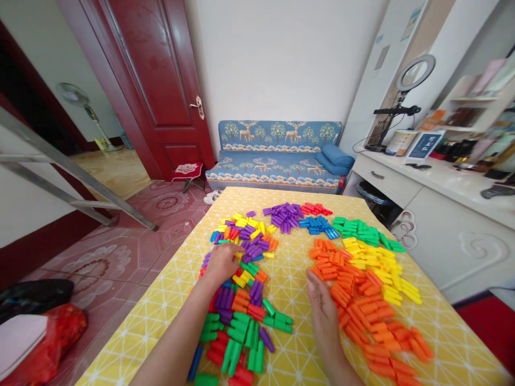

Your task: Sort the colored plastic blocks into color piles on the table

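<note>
We cannot tell whether the left hand grips any mixed pieces, its underside being hidden from us. The bottom edge crops the surface, and the shelf items look blurred.

I can see the left hand and right hand, both bare, on slim, bare, tapering forearms.

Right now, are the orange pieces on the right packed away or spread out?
Spread out: the orange pieces lie in a long, loose band across the yellow cloth, beside the right hand.
</note>
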Motion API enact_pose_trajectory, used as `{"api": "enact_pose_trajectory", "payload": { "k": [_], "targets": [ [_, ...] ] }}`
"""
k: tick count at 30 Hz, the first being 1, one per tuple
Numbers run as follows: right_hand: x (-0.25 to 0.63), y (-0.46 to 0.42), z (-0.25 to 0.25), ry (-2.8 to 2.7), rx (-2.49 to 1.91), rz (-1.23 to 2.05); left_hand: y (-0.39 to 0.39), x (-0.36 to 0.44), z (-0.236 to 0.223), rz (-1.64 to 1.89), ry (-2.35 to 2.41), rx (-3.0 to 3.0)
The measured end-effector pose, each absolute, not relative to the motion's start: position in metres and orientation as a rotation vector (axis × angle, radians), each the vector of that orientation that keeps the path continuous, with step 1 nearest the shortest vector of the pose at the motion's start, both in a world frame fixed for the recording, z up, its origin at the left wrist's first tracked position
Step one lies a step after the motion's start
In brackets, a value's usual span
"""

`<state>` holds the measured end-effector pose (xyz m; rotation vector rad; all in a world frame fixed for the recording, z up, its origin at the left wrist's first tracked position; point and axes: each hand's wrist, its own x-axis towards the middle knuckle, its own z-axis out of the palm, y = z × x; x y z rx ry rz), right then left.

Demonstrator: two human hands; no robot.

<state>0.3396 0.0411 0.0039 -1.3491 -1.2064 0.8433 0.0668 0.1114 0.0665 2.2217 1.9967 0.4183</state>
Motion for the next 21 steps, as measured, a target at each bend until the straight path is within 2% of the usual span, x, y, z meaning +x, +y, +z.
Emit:
{"api": "enact_pose_trajectory", "payload": {
  "k": [6, 13, 21],
  "targets": [
    [0.322, 0.033, 0.007, -1.401, -1.223, 0.816, 0.143, 0.092, 0.089, 0.758, 1.834, 2.320],
    [0.316, 0.034, 0.007, -1.540, -1.189, 0.796, 0.206, 0.129, 0.077, 0.345, 1.862, 2.442],
    [0.316, 0.038, 0.005, -1.584, -1.195, 0.775, 0.228, 0.136, 0.071, 0.194, 1.731, 2.450]
  ]
}}
